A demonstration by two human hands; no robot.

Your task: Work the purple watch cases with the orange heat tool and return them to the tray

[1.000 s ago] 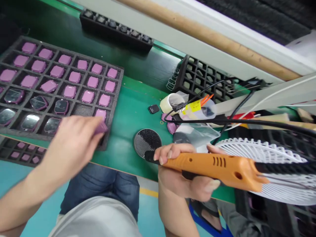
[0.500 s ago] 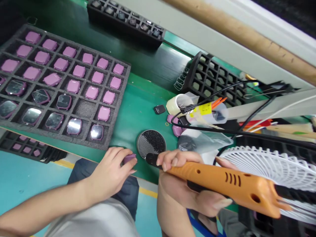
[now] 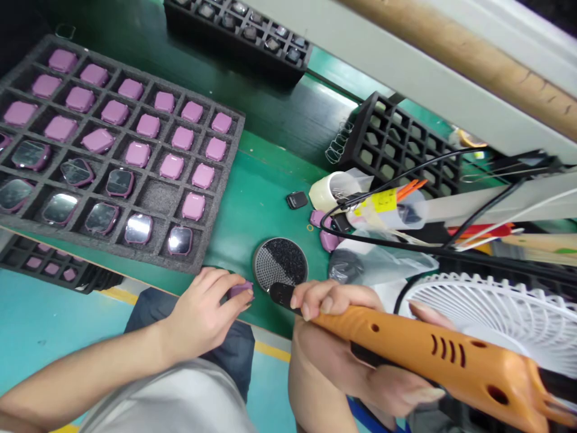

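Note:
My left hand point(image 3: 205, 313) is closed around a small purple watch case point(image 3: 240, 290) at the near edge of the green bench, just left of a round black screw dish point(image 3: 280, 263). My right hand point(image 3: 336, 328) grips an orange electric screwdriver point(image 3: 433, 355), its black tip point(image 3: 282, 294) lying close to the purple case. A black foam tray point(image 3: 228, 159) at the left holds several purple cases; some show glass faces, and one cell point(image 3: 155, 195) is bare.
A white fan grille point(image 3: 496, 313) stands at the right behind the screwdriver. Black cables point(image 3: 406, 243), a tape roll point(image 3: 327, 189), a plastic bag point(image 3: 378, 264) and loose purple cases point(image 3: 327, 231) crowd the middle. Black grid trays point(image 3: 396, 144) sit further back.
My left hand took a purple case from the foam tray's near right corner and brought it down to the bench edge beside the screwdriver tip. The view shifted slightly.

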